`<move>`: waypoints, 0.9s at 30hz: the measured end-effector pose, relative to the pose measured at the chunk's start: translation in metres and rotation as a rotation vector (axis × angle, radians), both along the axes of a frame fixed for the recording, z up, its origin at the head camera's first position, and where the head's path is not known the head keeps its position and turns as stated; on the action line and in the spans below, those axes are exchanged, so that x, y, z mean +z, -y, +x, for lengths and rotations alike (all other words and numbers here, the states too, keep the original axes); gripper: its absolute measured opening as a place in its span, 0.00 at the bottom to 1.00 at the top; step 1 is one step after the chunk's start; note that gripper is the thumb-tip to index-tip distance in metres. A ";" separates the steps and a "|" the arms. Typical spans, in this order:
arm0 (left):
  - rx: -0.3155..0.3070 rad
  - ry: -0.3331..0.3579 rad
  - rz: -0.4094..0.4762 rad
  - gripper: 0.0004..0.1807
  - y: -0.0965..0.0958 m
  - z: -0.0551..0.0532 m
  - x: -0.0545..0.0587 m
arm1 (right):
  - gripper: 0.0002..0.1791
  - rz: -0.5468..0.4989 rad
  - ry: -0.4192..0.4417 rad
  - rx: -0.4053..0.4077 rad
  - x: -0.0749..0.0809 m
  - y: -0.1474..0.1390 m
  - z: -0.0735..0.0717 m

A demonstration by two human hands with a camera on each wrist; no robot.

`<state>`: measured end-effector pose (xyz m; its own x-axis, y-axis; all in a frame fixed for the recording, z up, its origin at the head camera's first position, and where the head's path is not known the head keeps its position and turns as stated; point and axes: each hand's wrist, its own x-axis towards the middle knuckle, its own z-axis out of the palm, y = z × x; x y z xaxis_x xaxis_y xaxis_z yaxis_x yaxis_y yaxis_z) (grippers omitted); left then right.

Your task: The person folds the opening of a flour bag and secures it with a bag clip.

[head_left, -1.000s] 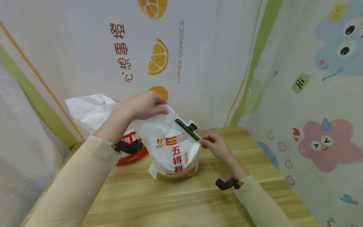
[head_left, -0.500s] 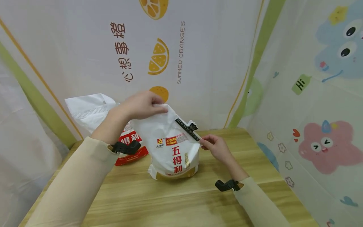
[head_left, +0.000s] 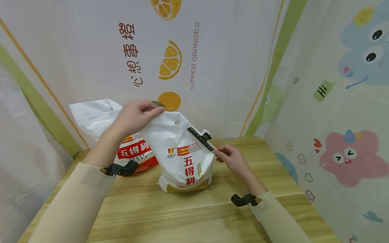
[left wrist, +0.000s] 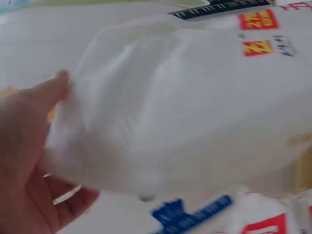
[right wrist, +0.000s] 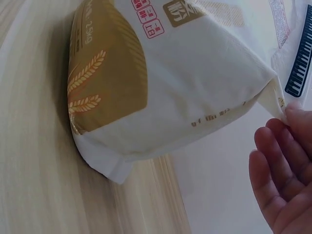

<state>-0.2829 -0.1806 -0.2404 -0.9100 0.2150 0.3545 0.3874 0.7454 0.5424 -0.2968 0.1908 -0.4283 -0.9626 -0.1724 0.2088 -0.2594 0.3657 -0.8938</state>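
A white flour bag (head_left: 174, 145) with red lettering and a gold base stands on the wooden table, leaning a little. Across its slanting right top edge sits a black bag clip (head_left: 201, 137) with piano-key markings. My left hand (head_left: 136, 114) holds the bag's upper left corner, thumb on the near face and fingers behind, seen too in the left wrist view. At the clip's lower end, my right hand (head_left: 232, 157) pinches the bag's right corner between thumb and forefinger. The right wrist view shows that hand's other fingers (right wrist: 268, 146) curled loosely.
A second white bag (head_left: 133, 150) with a red label stands behind on the left, partly hidden by my left arm. A blue clip (left wrist: 192, 217) shows beside it in the left wrist view. Printed curtains (head_left: 231, 67) hang behind the wooden table (head_left: 170, 216).
My left hand has slid left along the bag's top edge to its upper left corner, uncovering the handle hole and more of the second bag. The right hand stays at the right corner.
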 end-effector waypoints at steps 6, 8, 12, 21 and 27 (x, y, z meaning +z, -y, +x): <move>0.065 0.109 0.377 0.30 0.030 0.016 -0.051 | 0.14 -0.001 -0.008 0.008 0.000 0.003 -0.001; 0.049 0.120 0.457 0.31 0.032 0.019 -0.066 | 0.14 -0.006 -0.005 0.010 0.001 0.005 -0.001; 0.028 0.113 0.580 0.30 0.027 0.021 -0.085 | 0.13 -0.015 0.002 0.001 0.003 0.008 0.001; 0.111 -0.020 0.600 0.25 0.013 0.022 -0.087 | 0.10 0.008 -0.053 -0.046 0.000 0.009 0.002; 0.047 0.114 0.731 0.23 0.017 0.024 -0.107 | 0.13 -0.032 -0.028 -0.019 -0.003 0.006 0.002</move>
